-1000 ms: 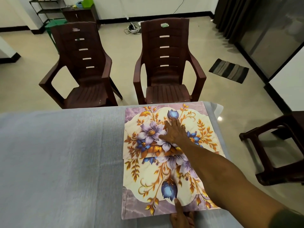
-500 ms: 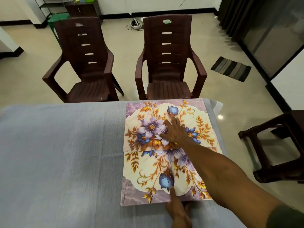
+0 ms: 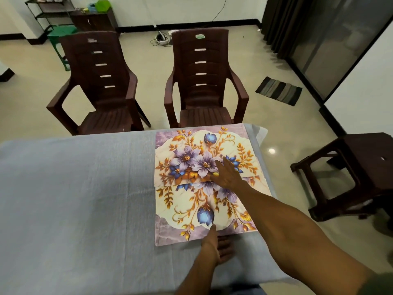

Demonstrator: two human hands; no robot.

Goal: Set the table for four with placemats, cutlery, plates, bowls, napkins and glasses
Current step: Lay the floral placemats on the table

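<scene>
Two floral placemats lie end to end on the right part of the grey tablecloth (image 3: 74, 199). The far placemat (image 3: 180, 150) reaches the table's far edge, and the near placemat (image 3: 176, 211) meets it at a seam. My right hand (image 3: 228, 174) lies flat, fingers straight, pressing on the far mat right at that seam. My left hand (image 3: 215, 243) is at the near mat's front edge, its thumb on top of the mat and its fingers reaching under the edge, pinching it. No cutlery, plates, bowls, napkins or glasses are in view.
Two dark brown plastic chairs stand beyond the far table edge, one on the left (image 3: 100, 86) and one facing the mats (image 3: 202, 81). A dark stool (image 3: 348, 177) stands off the right end of the table. A striped floor mat (image 3: 278, 90) lies further back.
My right hand has slid back toward me, from the far mat's middle to the seam. My left hand has come further into view, its thumb pushed up onto the near mat's edge.
</scene>
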